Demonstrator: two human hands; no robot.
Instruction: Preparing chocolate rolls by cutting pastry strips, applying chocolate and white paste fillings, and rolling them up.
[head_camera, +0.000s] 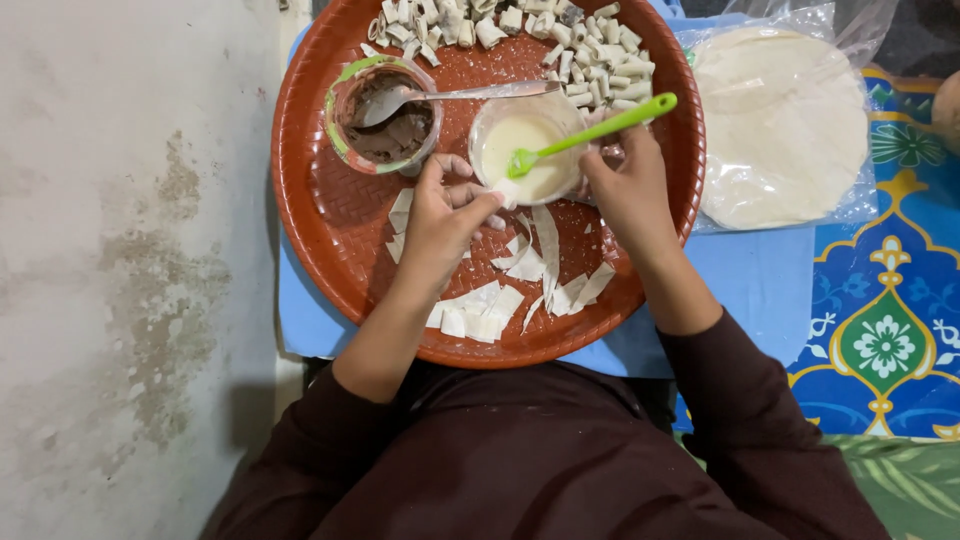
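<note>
The tray's (330, 230) far rim and part of the rolls (560, 40) run off the top edge; the left hand (440, 215) hides some strips (480, 310).

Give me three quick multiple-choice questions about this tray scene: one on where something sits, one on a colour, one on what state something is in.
1. Where does the metal spoon rest?
A. in the cup of brown filling
B. on the bagged flat breads
C. on the floor

2. What colour is the brush held in the right hand?
A. red
B. green
C. black

3. What state are the pieces at the tray's far edge in?
A. flat sheets
B. rolled up
C. still bagged

Answers:
1 A, its bowl lies inside the cup.
2 B, handle and head are bright green.
3 B, the rolled pieces form small tubes, unlike the flat strips near the left hand.
</note>
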